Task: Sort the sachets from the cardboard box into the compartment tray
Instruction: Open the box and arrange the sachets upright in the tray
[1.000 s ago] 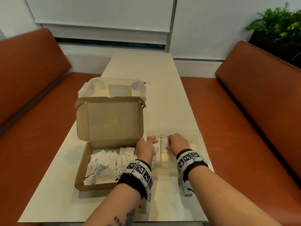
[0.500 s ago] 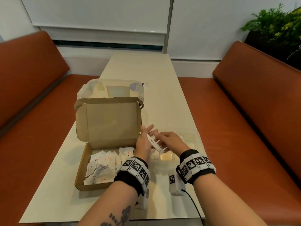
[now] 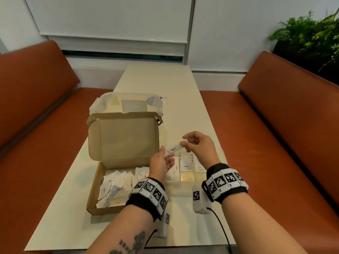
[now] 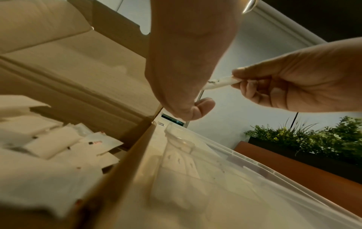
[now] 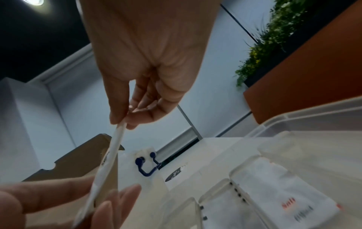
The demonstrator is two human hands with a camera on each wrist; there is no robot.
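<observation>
Two hands, sugar sachet (image 3: 173, 148) pinched between both sets of fingers (image 3: 184, 144)

A café or canteen booth: a long cream worktop (image 3: 165, 85) runs between two facing benches (image 3: 286, 129) upholstered in rust-orange leatherette, their padded backs rising on either side. At the far end, pale wall panels and a lowered white roller blind (image 3: 113, 24) close off a window. A dark planter of leafy greenery (image 3: 308, 35) sits behind the right-hand bench. Sugar, salt and pepper sachets (image 3: 117, 187) in a cardboard box (image 3: 122, 140) fit the dining setting.
</observation>
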